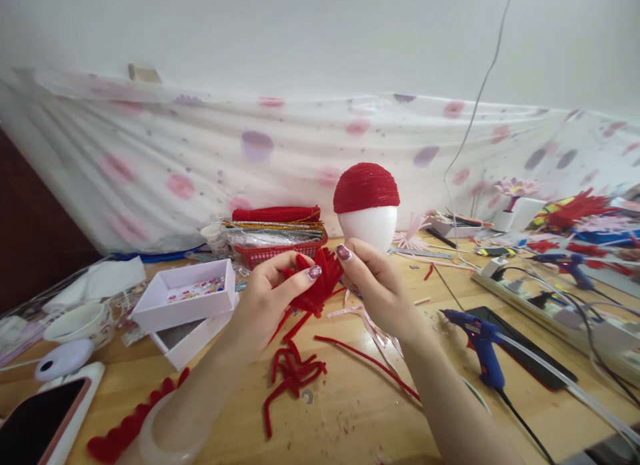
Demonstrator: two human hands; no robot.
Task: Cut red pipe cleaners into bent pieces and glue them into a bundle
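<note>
Both hands are raised over the middle of the table around a red fuzzy pipe-cleaner piece (323,278) with pointed, petal-like loops. My left hand (277,288) is closed on its left side, thumb and forefinger pinching. At its upper right edge my right hand (373,281) pinches with thumb and fingertips; the exact spot is partly covered. Under the hands lie several bent red pipe cleaners (290,370). One long red pipe cleaner (367,361) runs diagonally toward my right forearm. Behind stands a white head form (370,228) wearing a red ribbed cap (367,188).
A blue glue gun (483,345) lies at right near a power strip (555,311) with cords. White boxes (175,311) with gems sit at left, a phone (45,425) at lower left. A red basket (280,255) of pipe cleaners stands behind my hands.
</note>
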